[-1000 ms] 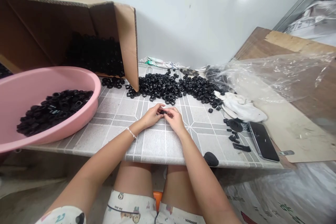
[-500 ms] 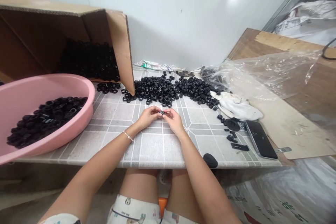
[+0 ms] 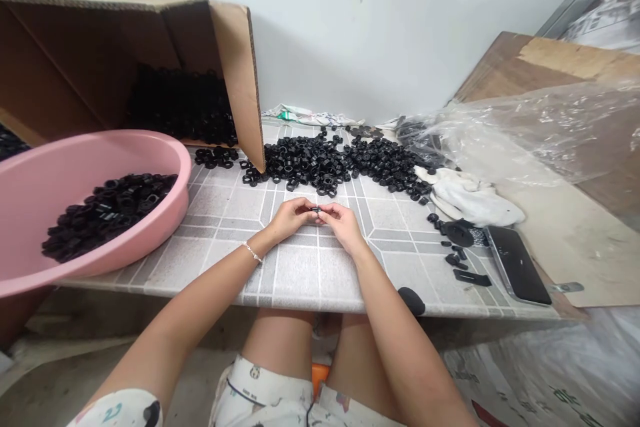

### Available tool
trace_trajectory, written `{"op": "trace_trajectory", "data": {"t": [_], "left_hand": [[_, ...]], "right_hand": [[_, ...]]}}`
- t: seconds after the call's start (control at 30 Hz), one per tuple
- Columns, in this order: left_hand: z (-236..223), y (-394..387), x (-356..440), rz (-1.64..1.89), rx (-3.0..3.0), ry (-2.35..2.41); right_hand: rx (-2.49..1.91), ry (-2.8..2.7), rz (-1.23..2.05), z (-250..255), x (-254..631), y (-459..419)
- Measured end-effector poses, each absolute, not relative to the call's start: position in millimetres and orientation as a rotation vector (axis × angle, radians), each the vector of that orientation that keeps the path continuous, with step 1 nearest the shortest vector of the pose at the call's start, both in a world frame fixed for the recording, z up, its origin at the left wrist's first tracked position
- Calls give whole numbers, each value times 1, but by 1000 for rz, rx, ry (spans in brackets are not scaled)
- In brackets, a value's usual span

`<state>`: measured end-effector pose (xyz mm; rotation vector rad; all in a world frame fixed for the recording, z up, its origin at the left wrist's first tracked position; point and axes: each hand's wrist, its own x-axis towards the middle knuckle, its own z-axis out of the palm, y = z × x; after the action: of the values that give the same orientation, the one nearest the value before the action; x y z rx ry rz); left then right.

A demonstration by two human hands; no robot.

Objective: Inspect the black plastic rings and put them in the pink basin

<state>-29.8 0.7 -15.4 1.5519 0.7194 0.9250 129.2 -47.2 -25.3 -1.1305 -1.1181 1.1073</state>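
Black part [image 3: 316,211] sat pinched between fingers of left hand [image 3: 289,219] and right hand [image 3: 345,223], over the surface [image 3: 295,273]. Grip basically unchanged from just before, so part not released. Black ring heap [image 3: 307,161] lay beyond.

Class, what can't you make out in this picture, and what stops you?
All in the head view:
- Small black part: exact shape, mostly covered by the left hand and right hand.
- Pink basin: left end, cut off by the edge.
- Cardboard box: deep interior, lost in shadow.
- Phone: screen marks, too small.
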Motion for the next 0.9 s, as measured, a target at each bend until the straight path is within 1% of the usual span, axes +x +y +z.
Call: {"op": "trace_trajectory", "data": {"t": [0.1, 0.3, 0.37, 0.47, 0.53, 0.8, 0.9], "left_hand": [[-12, -3, -28, 930, 1440, 739], [-5, -6, -28, 734, 1096, 673], [-3, -6, -28, 726, 994, 660], [-1, -7, -28, 734, 889, 658], [0, -9, -28, 716, 870, 646], [2, -10, -28, 636, 910, 617], [2, -11, -28, 617, 932, 624]], "right_hand": [[-1108, -1124, 1090, -22, 128, -49], [-1162, -1196, 1008, -20, 126, -50], [-1222, -1273, 877, -19, 122, -52], [-1286, -1463, 571, -18, 116, -56], [-1301, -1553, 425, -16, 114, -59], [-1445, -1702, 99, -17, 117, -64], [-1460, -1751, 43, -17, 116, -65]]}}
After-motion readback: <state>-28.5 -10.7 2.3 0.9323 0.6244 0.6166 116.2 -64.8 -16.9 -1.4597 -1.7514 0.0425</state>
